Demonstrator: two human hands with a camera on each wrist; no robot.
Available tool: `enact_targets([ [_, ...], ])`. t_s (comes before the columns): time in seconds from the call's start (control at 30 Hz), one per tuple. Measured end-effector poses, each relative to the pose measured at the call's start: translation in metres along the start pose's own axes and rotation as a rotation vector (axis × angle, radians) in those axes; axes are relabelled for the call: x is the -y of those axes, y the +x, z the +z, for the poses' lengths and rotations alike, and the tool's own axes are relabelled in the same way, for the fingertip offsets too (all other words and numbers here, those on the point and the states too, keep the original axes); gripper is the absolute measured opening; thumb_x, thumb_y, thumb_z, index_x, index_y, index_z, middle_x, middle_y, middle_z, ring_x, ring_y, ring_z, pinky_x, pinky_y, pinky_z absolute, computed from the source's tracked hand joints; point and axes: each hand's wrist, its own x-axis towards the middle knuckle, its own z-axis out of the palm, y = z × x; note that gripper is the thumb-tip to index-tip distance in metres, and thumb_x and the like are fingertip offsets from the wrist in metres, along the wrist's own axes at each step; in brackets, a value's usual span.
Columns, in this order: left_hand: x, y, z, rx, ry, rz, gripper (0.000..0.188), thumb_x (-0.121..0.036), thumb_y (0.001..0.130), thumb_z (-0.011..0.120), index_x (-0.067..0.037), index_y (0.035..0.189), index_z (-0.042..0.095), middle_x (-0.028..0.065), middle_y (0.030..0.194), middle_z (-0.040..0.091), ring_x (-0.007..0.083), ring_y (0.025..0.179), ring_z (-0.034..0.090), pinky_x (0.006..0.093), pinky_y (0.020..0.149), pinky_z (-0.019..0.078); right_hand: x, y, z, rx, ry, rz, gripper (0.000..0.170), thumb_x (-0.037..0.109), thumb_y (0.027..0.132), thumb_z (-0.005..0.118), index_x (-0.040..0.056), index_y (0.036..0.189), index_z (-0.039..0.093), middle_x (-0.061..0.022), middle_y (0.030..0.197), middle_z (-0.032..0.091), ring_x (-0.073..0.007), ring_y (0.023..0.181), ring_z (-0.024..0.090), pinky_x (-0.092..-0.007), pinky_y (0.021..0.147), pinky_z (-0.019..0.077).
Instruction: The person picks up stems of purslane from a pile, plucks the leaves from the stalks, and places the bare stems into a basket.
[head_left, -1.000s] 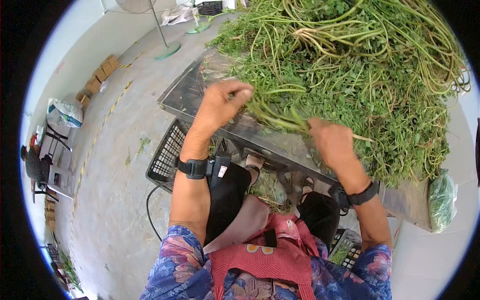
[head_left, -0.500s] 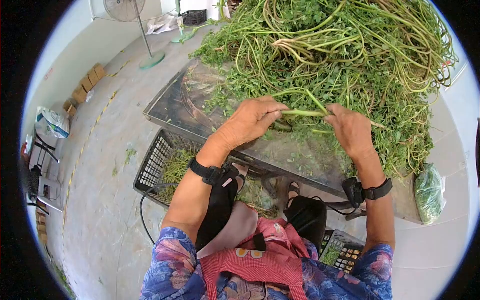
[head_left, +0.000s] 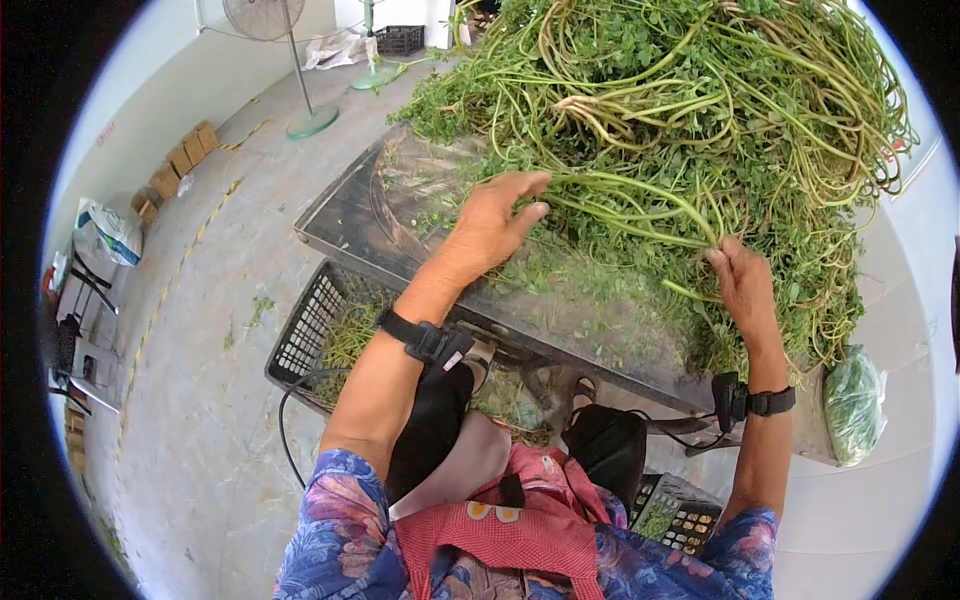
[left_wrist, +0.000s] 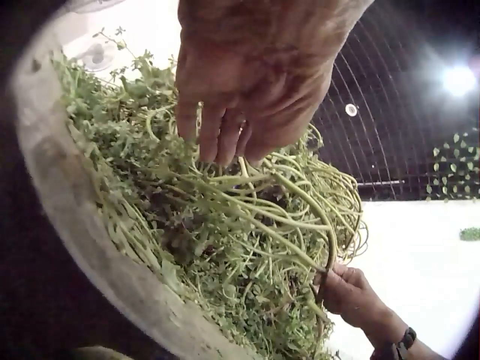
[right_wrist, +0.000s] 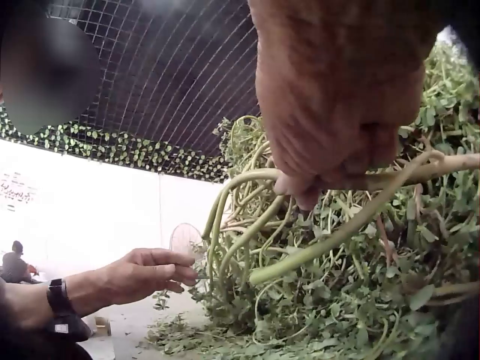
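Long green stems with small leaves (head_left: 625,195) stretch between the two hands over the table (head_left: 340,215). My right hand (head_left: 748,285) pinches their bent end between thumb and fingers; the right wrist view shows thick stems (right_wrist: 307,259) looping out of that grip. At the other end, my left hand (head_left: 500,215) has its thumb and fingers parted beside the stems. Its fingers look fairly straight in the right wrist view. Behind both hands rises a big heap of leafy stems (head_left: 640,90), tangled and partly overlapping the held ones.
A black crate (head_left: 310,330) with cut stems stands on the floor under the table's left edge. Another crate (head_left: 690,510) is by my right leg. A plastic bag of greens (head_left: 855,405) lies at the table's right end. A standing fan (head_left: 312,120) is at the back left.
Both hands shifted from low over the near edge; they are further apart now, the right moved rightward with the stems. My left hand, earlier gripping the stems, has loosened its fingers.
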Motion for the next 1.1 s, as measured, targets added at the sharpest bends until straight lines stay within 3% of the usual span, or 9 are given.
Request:
enact_targets([
  [0.13, -0.013, 0.007, 0.021, 0.112, 0.002, -0.016, 0.017, -0.012, 0.084, 0.059, -0.004, 0.099, 0.062, 0.0130, 0.094, 0.062, 0.0256, 0.084, 0.059, 0.0331, 0.074, 0.0463, -0.001, -0.003, -0.005, 0.006, 0.057, 0.049, 0.023, 0.021, 0.088, 0.055, 0.0033, 0.077, 0.048, -0.0169, 0.056, 0.043, -0.0349, 0.050, 0.042, -0.0382, 0.048, 0.0341],
  [0.27, -0.038, 0.013, 0.056, -0.061, 0.072, 0.292, 0.018, -0.013, 0.083, 0.061, -0.002, 0.097, 0.062, 0.0130, 0.092, 0.062, 0.0292, 0.087, 0.058, 0.0342, 0.075, 0.0465, 0.005, 0.000, -0.009, -0.018, 0.066, 0.010, 0.021, 0.020, 0.087, 0.056, 0.0033, 0.078, 0.049, -0.0172, 0.057, 0.045, -0.0347, 0.052, 0.045, -0.0385, 0.048, 0.0350],
  [0.4, -0.057, 0.015, 0.052, -0.086, 0.155, 0.107, 0.019, -0.014, 0.082, 0.061, -0.002, 0.096, 0.062, 0.0122, 0.085, 0.060, 0.0312, 0.082, 0.054, 0.0379, 0.075, 0.0442, 0.007, -0.003, -0.010, 0.014, 0.023, 0.063, 0.020, 0.022, 0.086, 0.057, 0.0049, 0.079, 0.051, -0.0154, 0.057, 0.047, -0.0346, 0.053, 0.048, -0.0394, 0.047, 0.0362],
  [0.5, -0.058, 0.020, 0.061, -0.165, 0.152, 0.312, 0.019, -0.012, 0.081, 0.061, -0.003, 0.098, 0.062, 0.0117, 0.083, 0.059, 0.0300, 0.080, 0.052, 0.0369, 0.072, 0.0434, 0.019, -0.004, -0.004, 0.015, 0.010, 0.036, 0.019, 0.023, 0.086, 0.057, 0.0061, 0.080, 0.051, -0.0145, 0.056, 0.047, -0.0349, 0.052, 0.049, -0.0410, 0.047, 0.0366],
  [0.73, -0.057, 0.022, 0.069, -0.072, 0.157, 0.302, 0.019, -0.008, 0.081, 0.058, -0.002, 0.099, 0.062, 0.0113, 0.083, 0.059, 0.0282, 0.081, 0.051, 0.0345, 0.072, 0.0430, 0.027, 0.001, 0.000, 0.013, -0.080, 0.054, 0.020, 0.024, 0.087, 0.055, 0.0068, 0.080, 0.050, -0.0146, 0.055, 0.048, -0.0358, 0.053, 0.050, -0.0432, 0.048, 0.0376],
  [0.93, -0.050, 0.029, 0.074, -0.168, 0.331, 0.187, 0.018, -0.005, 0.079, 0.058, -0.002, 0.095, 0.064, 0.0133, 0.077, 0.061, 0.0288, 0.070, 0.055, 0.0362, 0.062, 0.0451, 0.050, 0.003, 0.007, -0.028, -0.226, 0.050, 0.021, 0.026, 0.088, 0.054, 0.0069, 0.080, 0.048, -0.0140, 0.058, 0.053, -0.0359, 0.057, 0.055, -0.0435, 0.050, 0.0420],
  [1.0, -0.036, 0.038, 0.076, -0.229, 0.115, -0.115, 0.012, -0.006, 0.079, 0.059, -0.001, 0.086, 0.066, 0.0141, 0.066, 0.060, 0.0284, 0.056, 0.056, 0.0378, 0.052, 0.0443, 0.069, 0.004, 0.008, -0.002, -0.289, 0.092, 0.022, 0.026, 0.088, 0.054, 0.0069, 0.080, 0.048, -0.0137, 0.059, 0.055, -0.0359, 0.058, 0.056, -0.0433, 0.050, 0.0431],
  [1.03, -0.026, 0.045, 0.073, -0.375, 0.099, -0.136, 0.014, -0.007, 0.078, 0.057, 0.001, 0.071, 0.066, 0.0196, 0.064, 0.060, 0.0308, 0.053, 0.060, 0.0365, 0.052, 0.0481, 0.076, 0.004, 0.008, 0.020, -0.281, 0.111, 0.022, 0.027, 0.088, 0.054, 0.0068, 0.080, 0.049, -0.0137, 0.059, 0.055, -0.0360, 0.059, 0.056, -0.0433, 0.050, 0.0434],
  [1.1, -0.024, 0.046, 0.065, -0.305, 0.143, -0.141, 0.014, -0.008, 0.080, 0.057, 0.001, 0.074, 0.066, 0.0198, 0.062, 0.059, 0.0310, 0.053, 0.059, 0.0357, 0.052, 0.0483, 0.074, 0.005, 0.008, 0.043, -0.274, 0.135, 0.022, 0.027, 0.088, 0.054, 0.0066, 0.081, 0.050, -0.0137, 0.060, 0.056, -0.0362, 0.060, 0.057, -0.0433, 0.051, 0.0436],
])
